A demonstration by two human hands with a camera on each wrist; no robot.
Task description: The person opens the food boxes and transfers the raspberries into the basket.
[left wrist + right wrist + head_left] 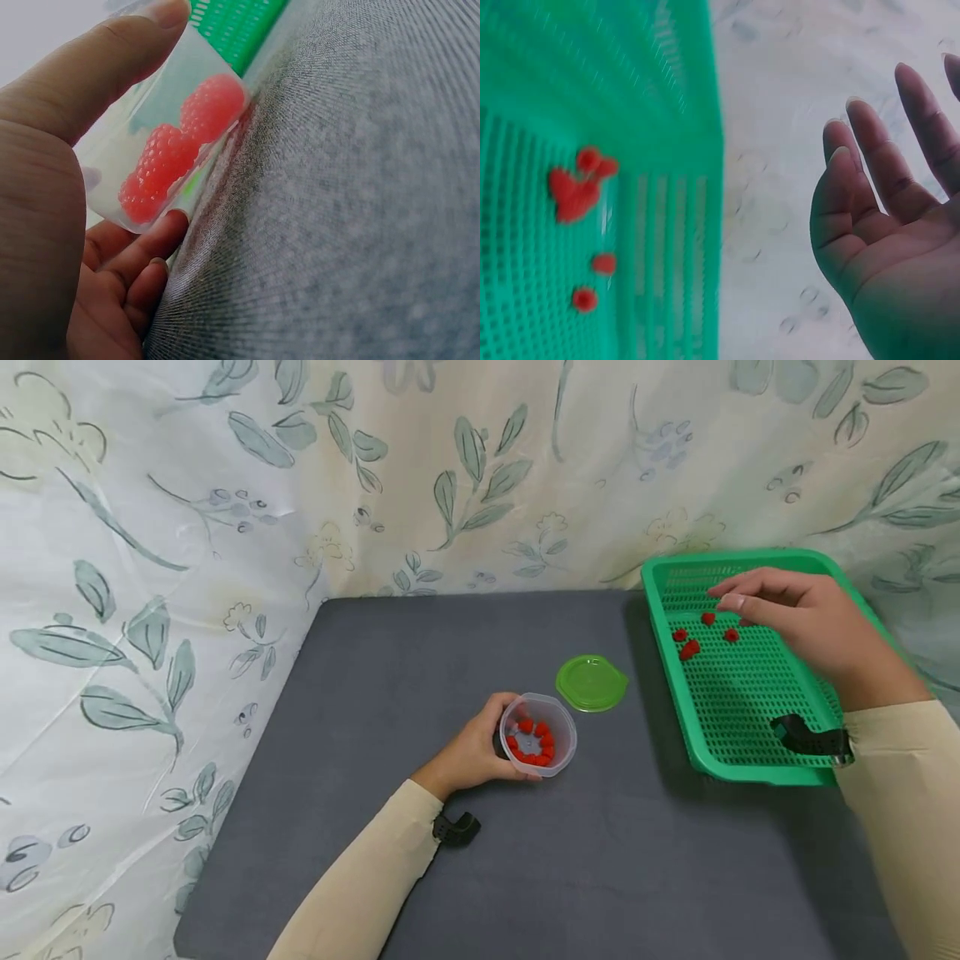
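Note:
A clear plastic container (pixel 567 745) stands on the dark table, with several raspberries (pixel 547 740) along its bottom. My left hand (pixel 483 745) grips it from the left side, thumb and fingers curled round the wall; the left wrist view shows raspberries (pixel 213 109) through the plastic. Over the green basket (pixel 757 710) at the right hovers my right hand (pixel 806 622), its fingers loosely bent and nothing visible in them. In the right wrist view that hand (pixel 889 217) has its fingers spread apart. Several raspberries (pixel 690 650) lie toward the back left of the basket.
A green lid (pixel 592 683) lies flat on the table (pixel 420 660) between the container and the basket. Behind the table's back edge hangs a leaf-patterned cloth (pixel 480 477), which also covers the left side. The basket's rim rises along its near side.

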